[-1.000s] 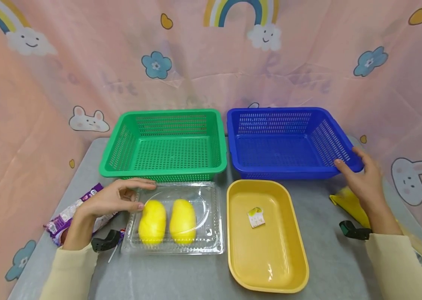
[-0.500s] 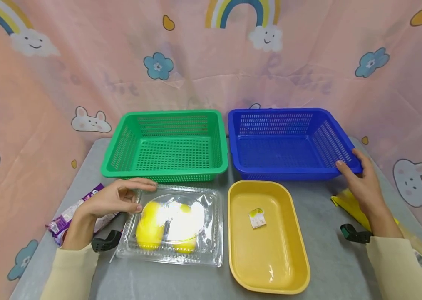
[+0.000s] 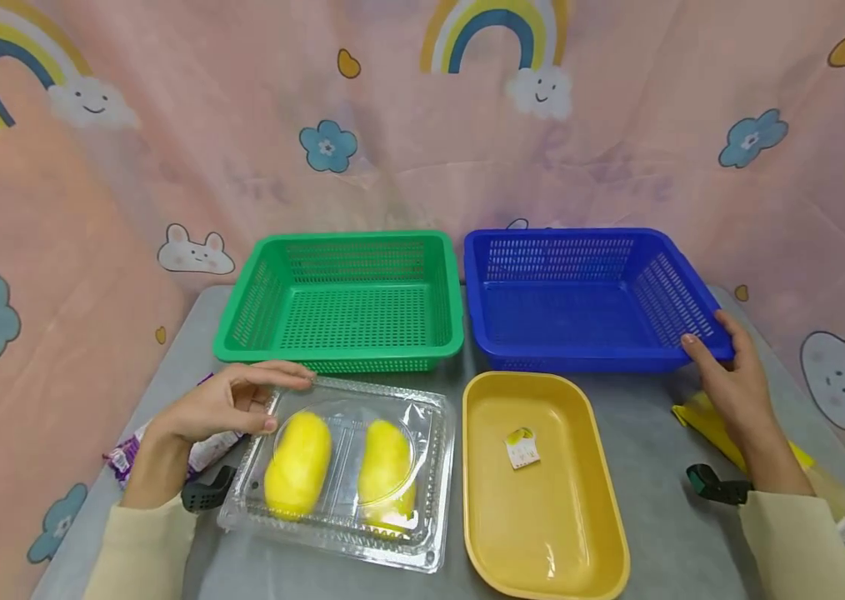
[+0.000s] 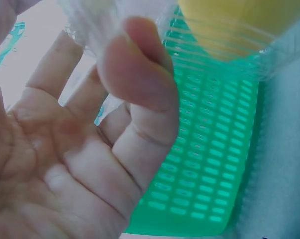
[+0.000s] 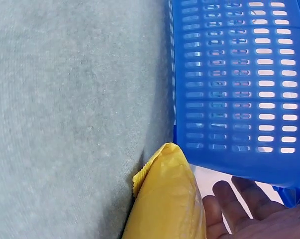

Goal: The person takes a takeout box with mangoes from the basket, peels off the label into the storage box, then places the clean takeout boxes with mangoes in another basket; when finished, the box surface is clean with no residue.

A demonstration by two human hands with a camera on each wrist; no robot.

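Note:
A clear plastic clamshell box [image 3: 437, 479] with two yellow mangoes [image 3: 298, 463] inside stands in front of the green basket [image 3: 347, 353]. My left hand [image 3: 216, 407] pinches its upper left edge, and the box is tilted and raised at least partly off the table. In the left wrist view, the thumb [image 4: 135, 74] lies against the clear plastic. My right hand [image 3: 741, 396] holds the near right corner of the blue basket [image 3: 587, 353], thumb at the rim and fingers round the outer side. Some right fingers [image 5: 254, 199] show below the basket's wall.
A yellow tray [image 3: 542, 542] with a small paper label [image 3: 522, 448] in it stands right of the box. A purple-and-white packet [image 3: 211, 454] lies partly behind my left wrist. Beneath my right forearm lies a yellow bag [image 3: 715, 429]. Printed pink cloth [image 3: 422, 175] surrounds the grey table.
The clamshell box has risen off the table, come nearer and turned slightly, its right side swinging toward me, with my left hand on it. My right hand keeps its hold on the blue basket.

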